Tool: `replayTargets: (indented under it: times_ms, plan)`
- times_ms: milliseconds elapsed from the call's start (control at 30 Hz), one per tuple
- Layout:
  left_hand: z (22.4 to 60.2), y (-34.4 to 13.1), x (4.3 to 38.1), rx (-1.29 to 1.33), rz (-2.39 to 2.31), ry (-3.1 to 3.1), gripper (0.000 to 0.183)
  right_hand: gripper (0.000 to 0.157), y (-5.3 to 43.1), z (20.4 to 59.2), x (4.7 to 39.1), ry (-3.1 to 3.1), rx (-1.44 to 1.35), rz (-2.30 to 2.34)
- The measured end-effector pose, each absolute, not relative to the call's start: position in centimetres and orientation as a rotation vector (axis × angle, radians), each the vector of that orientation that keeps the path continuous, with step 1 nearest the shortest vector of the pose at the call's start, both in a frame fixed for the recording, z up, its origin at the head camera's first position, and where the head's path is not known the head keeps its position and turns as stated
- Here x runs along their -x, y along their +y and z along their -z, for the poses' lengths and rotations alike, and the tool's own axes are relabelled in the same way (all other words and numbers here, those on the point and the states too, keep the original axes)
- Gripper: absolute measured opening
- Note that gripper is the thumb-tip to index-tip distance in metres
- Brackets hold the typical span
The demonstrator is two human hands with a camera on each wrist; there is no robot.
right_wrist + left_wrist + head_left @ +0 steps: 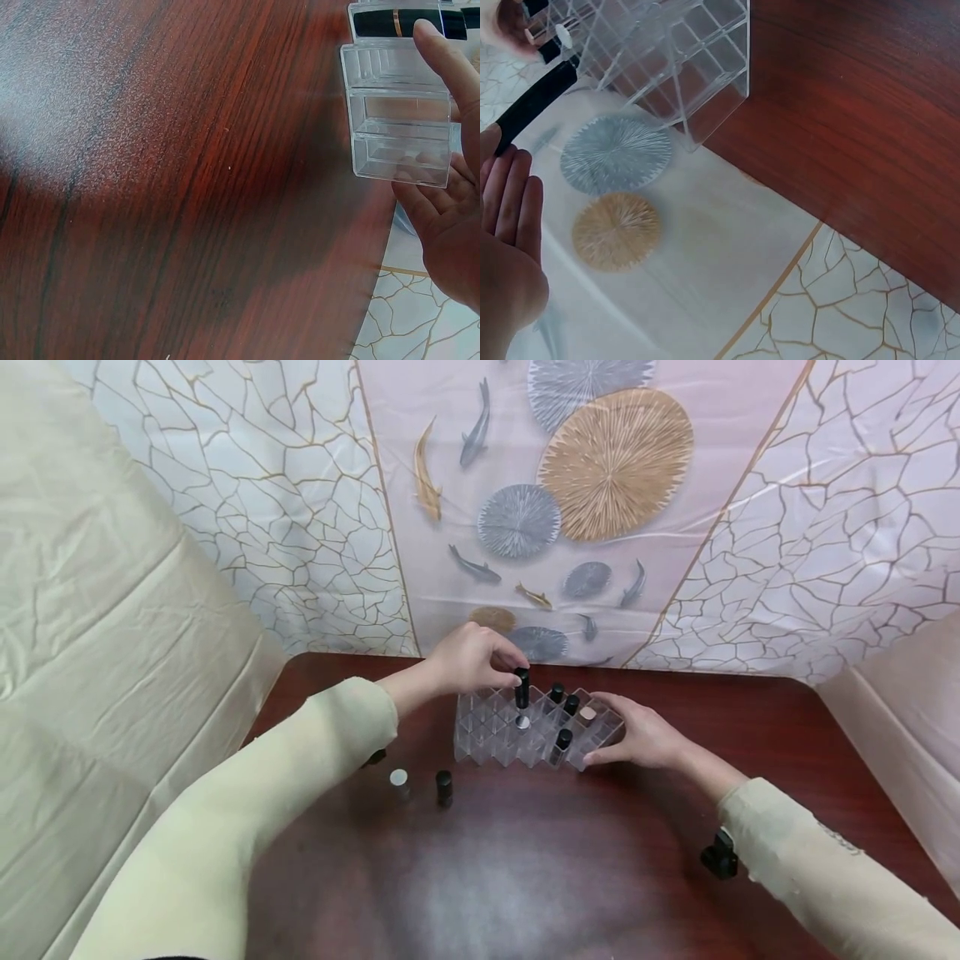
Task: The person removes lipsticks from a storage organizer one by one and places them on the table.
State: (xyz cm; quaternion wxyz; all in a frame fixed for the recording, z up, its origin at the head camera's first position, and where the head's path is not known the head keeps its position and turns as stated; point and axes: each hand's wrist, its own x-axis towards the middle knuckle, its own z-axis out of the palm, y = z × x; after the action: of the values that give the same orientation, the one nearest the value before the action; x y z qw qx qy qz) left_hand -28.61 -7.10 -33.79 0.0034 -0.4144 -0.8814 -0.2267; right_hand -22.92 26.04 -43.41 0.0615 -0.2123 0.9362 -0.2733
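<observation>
A clear divided lipstick organizer (480,727) stands on the table. My left hand (480,658) pinches the upper end of a black lipstick tube (522,687), held upright over the organizer's middle cells. In the left wrist view the tube (536,105) slants from my fingertips toward the cells, beside a white round top (564,36). My right hand (641,735) grips the organizer's right end, thumb at the front and fingers behind. Black-capped tubes (564,739) and a tube with a pinkish top (588,714) sit in cells near that hand.
Left of the organizer's front, a white-topped tube (399,778) and a black tube (444,785) stand on the dark red wooden table (510,877). Patterned cloth (315,510) hangs behind the table's back edge, and plain cream cloth (112,652) walls the left side.
</observation>
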Motion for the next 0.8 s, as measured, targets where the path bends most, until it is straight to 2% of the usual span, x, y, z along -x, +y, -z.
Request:
replayTargets:
  times_ms: [300,800]
  plan:
    - [32.6,-8.1,27.0,1.295,0.744,-2.793,0.023,0.109,26.0,43.5,23.0,2.831,0.654,0.833]
    - [32.8,-9.5,23.8,1.395,0.731,-2.825,0.024,0.109,26.1,43.4,22.9,2.819,0.645,0.848]
